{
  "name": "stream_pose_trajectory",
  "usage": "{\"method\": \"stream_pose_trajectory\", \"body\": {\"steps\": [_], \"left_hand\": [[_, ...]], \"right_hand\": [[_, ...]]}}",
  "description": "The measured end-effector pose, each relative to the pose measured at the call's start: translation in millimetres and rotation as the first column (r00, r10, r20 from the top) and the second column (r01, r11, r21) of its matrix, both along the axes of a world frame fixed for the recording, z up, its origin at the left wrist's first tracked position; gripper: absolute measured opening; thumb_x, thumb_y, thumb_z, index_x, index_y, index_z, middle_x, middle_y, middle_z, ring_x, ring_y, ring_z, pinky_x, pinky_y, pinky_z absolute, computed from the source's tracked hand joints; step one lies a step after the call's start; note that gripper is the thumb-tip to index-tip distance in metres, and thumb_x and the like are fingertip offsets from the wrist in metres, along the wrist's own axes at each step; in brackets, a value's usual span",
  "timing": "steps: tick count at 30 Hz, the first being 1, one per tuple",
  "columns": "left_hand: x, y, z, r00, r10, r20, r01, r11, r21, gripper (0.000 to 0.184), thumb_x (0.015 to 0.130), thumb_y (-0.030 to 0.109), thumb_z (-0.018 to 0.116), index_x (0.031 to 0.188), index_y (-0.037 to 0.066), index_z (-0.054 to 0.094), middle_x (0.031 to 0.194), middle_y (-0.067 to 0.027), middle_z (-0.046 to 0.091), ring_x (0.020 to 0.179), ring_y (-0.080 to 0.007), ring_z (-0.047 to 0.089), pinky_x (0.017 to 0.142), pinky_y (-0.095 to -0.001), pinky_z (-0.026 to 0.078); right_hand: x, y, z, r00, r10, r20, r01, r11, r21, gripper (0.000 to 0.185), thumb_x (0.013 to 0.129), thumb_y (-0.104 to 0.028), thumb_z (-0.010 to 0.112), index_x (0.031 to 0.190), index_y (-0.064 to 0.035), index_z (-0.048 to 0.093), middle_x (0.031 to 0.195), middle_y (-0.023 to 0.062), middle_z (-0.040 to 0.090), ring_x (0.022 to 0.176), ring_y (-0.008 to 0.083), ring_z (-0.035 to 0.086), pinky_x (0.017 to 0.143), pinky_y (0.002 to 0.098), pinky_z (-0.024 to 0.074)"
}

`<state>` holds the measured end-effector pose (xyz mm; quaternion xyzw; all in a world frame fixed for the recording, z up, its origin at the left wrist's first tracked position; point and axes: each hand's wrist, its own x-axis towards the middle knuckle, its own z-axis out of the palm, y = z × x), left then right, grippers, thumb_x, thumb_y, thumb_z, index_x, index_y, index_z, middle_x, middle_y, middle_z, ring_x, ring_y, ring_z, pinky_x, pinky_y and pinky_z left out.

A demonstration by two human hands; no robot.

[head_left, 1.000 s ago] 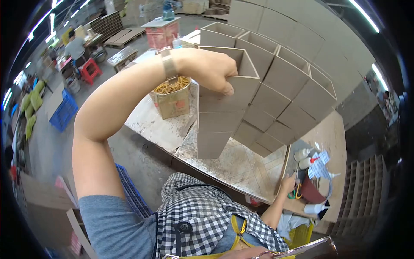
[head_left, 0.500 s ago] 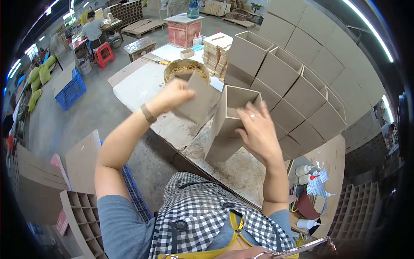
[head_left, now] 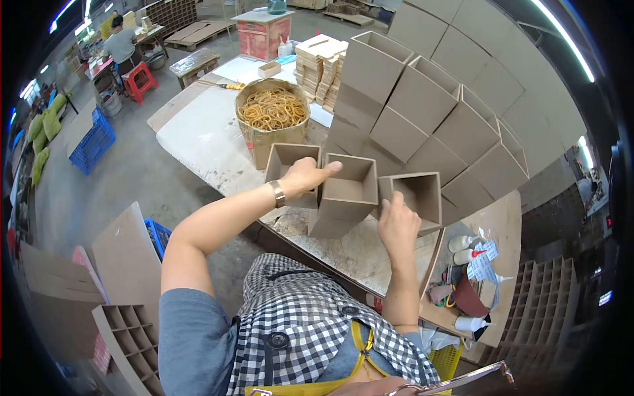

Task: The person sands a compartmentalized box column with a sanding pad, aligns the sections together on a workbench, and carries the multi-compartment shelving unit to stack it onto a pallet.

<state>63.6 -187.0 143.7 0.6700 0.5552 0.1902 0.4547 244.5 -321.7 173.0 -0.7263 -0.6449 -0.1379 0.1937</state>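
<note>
Three open-topped grey-brown board boxes are close together at the front of the table. My left hand [head_left: 307, 177] grips the near wall of the left box [head_left: 276, 160], its thumb pointing toward the middle box. The middle box [head_left: 345, 210] stands upright between my two hands, its open end facing up. My right hand [head_left: 399, 223] is closed on the near left wall of the right box [head_left: 430, 206], which is tilted, with its opening toward me. The undersides of the left and right boxes are partly hidden.
A round container [head_left: 254, 135] full of rubber bands [head_left: 272, 109] stands behind the left box. Stacked similar boxes [head_left: 422, 99] rise at the back right. Wooden pieces [head_left: 317, 66] are piled behind. Glue bottles [head_left: 461, 244] lie at right. A person [head_left: 122, 45] sits far left.
My left hand has brought its box rightward and down beside the middle box. My right hand has left the middle box's rim and now holds another box on the right.
</note>
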Motion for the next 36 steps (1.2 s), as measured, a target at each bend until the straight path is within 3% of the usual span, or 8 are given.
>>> {"method": "stream_pose_trajectory", "body": {"steps": [7, 11, 14, 18, 21, 25, 30, 36], "left_hand": [[-13, 9, 4, 0.951, -0.076, -0.301, 0.147, 0.964, 0.223, 0.028, 0.066, 0.019, 0.051, 0.082, -0.003, 0.058, 0.082, -0.0247, 0.058, 0.081, -0.0385, 0.056, 0.074, -0.0411, 0.045], [-67, 10, 4, 0.94, 0.131, -0.315, 0.034, 0.884, 0.467, 0.022, 0.07, 0.019, 0.049, 0.079, -0.001, 0.054, 0.082, -0.0218, 0.057, 0.08, -0.0384, 0.054, 0.071, -0.0452, 0.043], [-97, 11, -14, 0.861, 0.269, -0.43, -0.033, 0.875, 0.483, 0.019, 0.071, 0.018, 0.047, 0.076, 0.001, 0.053, 0.077, -0.0217, 0.058, 0.073, -0.0382, 0.056, 0.066, -0.0464, 0.044], [-85, 2, -72, 0.806, 0.193, -0.56, 0.075, 0.905, 0.42, 0.016, 0.071, 0.012, 0.047, 0.078, 0.001, 0.055, 0.076, -0.0221, 0.06, 0.072, -0.0368, 0.059, 0.066, -0.0453, 0.047], [-68, -3, -100, 0.868, 0.187, -0.459, 0.007, 0.922, 0.388, 0.017, 0.071, 0.013, 0.047, 0.078, 0.0, 0.055, 0.077, -0.0235, 0.059, 0.074, -0.0384, 0.058, 0.067, -0.0462, 0.046], [-71, -5, -95, 0.885, 0.151, -0.441, 0.031, 0.925, 0.379, 0.017, 0.07, 0.013, 0.048, 0.078, -0.001, 0.054, 0.077, -0.0241, 0.059, 0.074, -0.0394, 0.058, 0.068, -0.0461, 0.046], [-85, 15, -90, 0.875, 0.179, -0.449, 0.013, 0.92, 0.393, 0.018, 0.069, 0.012, 0.049, 0.078, -0.002, 0.055, 0.076, -0.0231, 0.059, 0.074, -0.0387, 0.058, 0.068, -0.0456, 0.046], [-74, 30, -139, 0.811, 0.138, -0.568, 0.075, 0.939, 0.336, 0.016, 0.068, 0.012, 0.053, 0.079, 0.001, 0.057, 0.078, -0.0199, 0.06, 0.076, -0.0341, 0.06, 0.068, -0.0417, 0.048]], "right_hand": [[8, -11, -16, 0.971, -0.194, -0.143, 0.189, 0.981, -0.049, 0.016, 0.079, -0.015, 0.049, 0.086, -0.0014, 0.046, 0.062, 0.0201, 0.058, 0.057, 0.0372, 0.057, 0.053, 0.0456, 0.0452], [27, -14, -49, 0.908, -0.389, -0.154, 0.35, 0.908, -0.233, 0.017, 0.079, -0.015, 0.05, 0.086, -0.0002, 0.049, 0.069, 0.0237, 0.058, 0.068, 0.0395, 0.057, 0.062, 0.0474, 0.0443], [30, 1, -82, 0.91, -0.355, -0.216, 0.294, 0.917, -0.268, 0.018, 0.079, -0.016, 0.049, 0.085, 0.0003, 0.049, 0.072, 0.025, 0.058, 0.071, 0.0406, 0.057, 0.064, 0.0481, 0.0438], [16, 39, -112, 0.879, -0.172, -0.445, 0.085, 0.974, -0.208, 0.022, 0.078, -0.021, 0.052, 0.085, 0.0004, 0.051, 0.075, 0.0252, 0.058, 0.076, 0.0407, 0.056, 0.067, 0.0471, 0.0436], [-7, 53, -109, 0.931, -0.235, -0.278, 0.133, 0.93, -0.342, 0.024, 0.077, -0.023, 0.053, 0.086, -0.0007, 0.051, 0.077, 0.0241, 0.058, 0.078, 0.0397, 0.056, 0.068, 0.0462, 0.0439], [-8, 57, -105, 0.873, -0.362, -0.328, 0.188, 0.869, -0.458, 0.026, 0.074, -0.024, 0.055, 0.092, -0.0039, 0.052, 0.088, 0.0233, 0.058, 0.086, 0.0391, 0.054, 0.075, 0.045, 0.0423], [15, 1, -92, 0.816, -0.433, -0.382, 0.369, 0.9, -0.231, 0.023, 0.074, -0.021, 0.055, 0.089, -0.0031, 0.052, 0.082, 0.023, 0.059, 0.079, 0.0385, 0.056, 0.069, 0.0457, 0.0439], [56, -21, -129, 0.742, -0.667, -0.072, 0.606, 0.713, -0.352, 0.015, 0.072, -0.012, 0.053, 0.082, -0.0013, 0.052, 0.075, 0.0214, 0.06, 0.072, 0.037, 0.059, 0.064, 0.0456, 0.0465]]}}
